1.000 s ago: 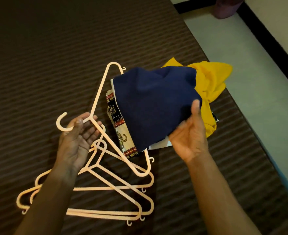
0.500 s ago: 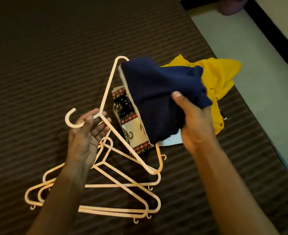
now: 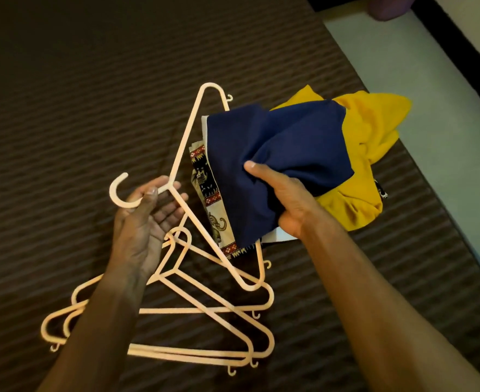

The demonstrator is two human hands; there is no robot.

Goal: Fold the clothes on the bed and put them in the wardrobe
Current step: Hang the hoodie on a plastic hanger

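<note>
2 hands: left hand fingers pinch plastic hanger; right hand grips soft navy cloth.

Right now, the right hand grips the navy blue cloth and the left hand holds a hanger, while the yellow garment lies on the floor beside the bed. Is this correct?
Not quite. In the head view, the yellow garment lies on the bed, near its edge, not on the floor. The rest is correct: the right hand grips the navy blue cloth, and the left hand holds a hanger.
</note>
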